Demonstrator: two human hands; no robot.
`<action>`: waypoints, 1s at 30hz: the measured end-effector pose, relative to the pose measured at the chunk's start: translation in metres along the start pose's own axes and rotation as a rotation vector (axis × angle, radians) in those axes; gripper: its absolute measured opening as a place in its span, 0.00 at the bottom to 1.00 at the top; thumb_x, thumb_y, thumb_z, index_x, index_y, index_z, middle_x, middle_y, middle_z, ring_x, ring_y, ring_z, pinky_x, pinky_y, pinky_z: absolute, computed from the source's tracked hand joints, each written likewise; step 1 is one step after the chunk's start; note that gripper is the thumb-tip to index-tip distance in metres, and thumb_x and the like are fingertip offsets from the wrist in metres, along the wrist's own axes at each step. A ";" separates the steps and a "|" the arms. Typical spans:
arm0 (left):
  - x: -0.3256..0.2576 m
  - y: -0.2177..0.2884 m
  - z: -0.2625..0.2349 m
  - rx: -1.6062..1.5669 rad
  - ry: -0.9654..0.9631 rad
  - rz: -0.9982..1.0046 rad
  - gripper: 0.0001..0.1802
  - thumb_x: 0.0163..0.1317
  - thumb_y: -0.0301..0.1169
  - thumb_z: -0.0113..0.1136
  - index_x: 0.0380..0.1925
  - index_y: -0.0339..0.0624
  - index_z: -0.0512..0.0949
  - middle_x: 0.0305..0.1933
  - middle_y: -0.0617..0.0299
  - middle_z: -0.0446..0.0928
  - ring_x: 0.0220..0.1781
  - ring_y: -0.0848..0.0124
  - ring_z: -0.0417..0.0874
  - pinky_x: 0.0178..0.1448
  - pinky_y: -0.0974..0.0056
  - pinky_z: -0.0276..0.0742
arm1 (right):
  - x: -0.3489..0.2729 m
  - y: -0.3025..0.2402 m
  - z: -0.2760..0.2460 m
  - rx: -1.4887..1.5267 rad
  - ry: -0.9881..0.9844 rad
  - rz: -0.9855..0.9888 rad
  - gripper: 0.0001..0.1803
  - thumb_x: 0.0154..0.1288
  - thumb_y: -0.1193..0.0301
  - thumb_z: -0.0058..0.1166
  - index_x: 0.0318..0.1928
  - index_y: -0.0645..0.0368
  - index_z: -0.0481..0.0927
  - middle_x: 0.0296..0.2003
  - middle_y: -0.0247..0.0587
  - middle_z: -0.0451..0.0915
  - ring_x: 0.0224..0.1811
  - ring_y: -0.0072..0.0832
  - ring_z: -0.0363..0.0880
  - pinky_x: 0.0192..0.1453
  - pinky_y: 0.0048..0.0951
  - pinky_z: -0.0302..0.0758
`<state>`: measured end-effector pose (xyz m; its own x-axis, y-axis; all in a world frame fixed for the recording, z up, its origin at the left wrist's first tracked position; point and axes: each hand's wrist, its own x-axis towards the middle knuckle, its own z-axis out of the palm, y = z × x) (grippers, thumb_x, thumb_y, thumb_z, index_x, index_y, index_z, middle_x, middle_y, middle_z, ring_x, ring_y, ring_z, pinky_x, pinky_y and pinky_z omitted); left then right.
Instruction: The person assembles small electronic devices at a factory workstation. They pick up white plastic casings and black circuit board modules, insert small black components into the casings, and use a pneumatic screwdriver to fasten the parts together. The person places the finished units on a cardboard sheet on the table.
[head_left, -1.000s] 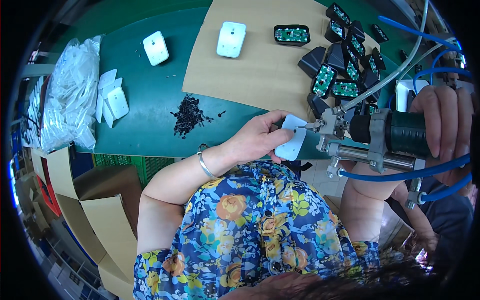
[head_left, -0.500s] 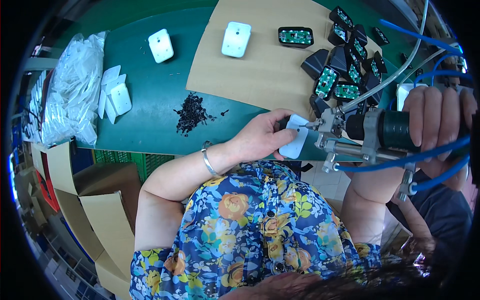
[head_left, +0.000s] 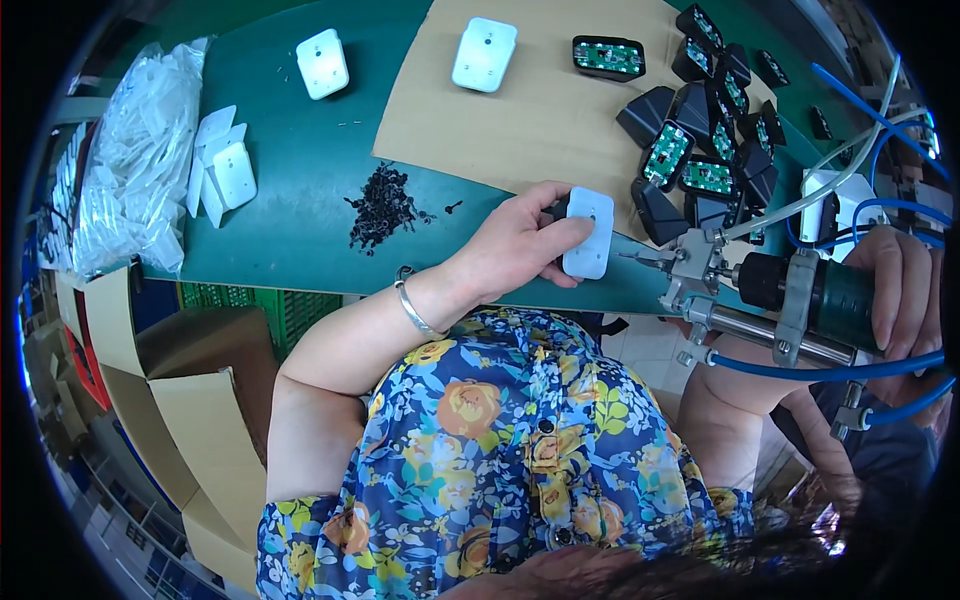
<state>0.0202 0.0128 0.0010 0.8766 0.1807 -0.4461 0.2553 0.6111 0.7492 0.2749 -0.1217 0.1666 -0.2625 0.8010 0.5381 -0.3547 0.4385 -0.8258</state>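
— Where is the white plastic cover (head_left: 588, 232)?
— In the left hand (head_left: 520, 240), fingers curled around it, pressed on the green table (head_left: 290, 200) edge, just left of the right hand (head_left: 905, 290).
— And the right one?
— Closed around the pneumatic screwdriver (head_left: 790, 295), held level, its tip near the cover. Black screws (head_left: 383, 205) lie left of the left hand.

White plastic cover (head_left: 588, 232) upright at table edge; pneumatic screwdriver (head_left: 790, 295) horizontal.

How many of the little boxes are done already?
Two closed white boxes lie finished on the table. The left hand holds another white box, and the right hand holds the power screwdriver beside it. A pile of open black housings still waits.
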 end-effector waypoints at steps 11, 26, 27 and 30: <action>0.000 0.007 0.009 -0.028 -0.027 0.003 0.20 0.62 0.33 0.50 0.51 0.36 0.63 0.37 0.56 0.76 0.33 0.71 0.80 0.32 0.71 0.80 | 0.003 -0.004 0.003 -0.008 -0.048 0.044 0.16 0.38 0.70 0.71 0.27 0.57 0.76 0.25 0.33 0.75 0.29 0.19 0.78 0.39 0.14 0.77; -0.012 0.010 -0.014 0.202 0.182 0.215 0.21 0.59 0.30 0.53 0.51 0.36 0.61 0.35 0.57 0.74 0.33 0.73 0.78 0.31 0.71 0.77 | 0.008 0.029 0.036 -0.014 0.324 -0.231 0.17 0.39 0.70 0.69 0.28 0.55 0.73 0.22 0.30 0.72 0.25 0.17 0.76 0.33 0.14 0.76; -0.014 0.006 -0.015 0.178 0.200 0.204 0.22 0.59 0.30 0.53 0.51 0.35 0.61 0.36 0.57 0.74 0.34 0.73 0.78 0.30 0.71 0.77 | 0.007 0.028 0.036 -0.009 0.318 -0.225 0.17 0.39 0.70 0.69 0.29 0.55 0.73 0.22 0.30 0.72 0.25 0.17 0.76 0.33 0.14 0.76; -0.005 0.000 -0.007 0.088 0.094 0.106 0.24 0.60 0.32 0.53 0.52 0.32 0.60 0.36 0.56 0.75 0.36 0.73 0.79 0.32 0.71 0.79 | 0.009 0.031 0.036 -0.001 0.290 -0.215 0.18 0.39 0.70 0.69 0.29 0.55 0.72 0.22 0.30 0.72 0.25 0.17 0.75 0.32 0.14 0.75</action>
<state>0.0135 0.0170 -0.0005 0.8596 0.3145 -0.4026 0.2013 0.5159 0.8327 0.2292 -0.1158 0.1517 0.0840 0.7726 0.6293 -0.3729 0.6100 -0.6992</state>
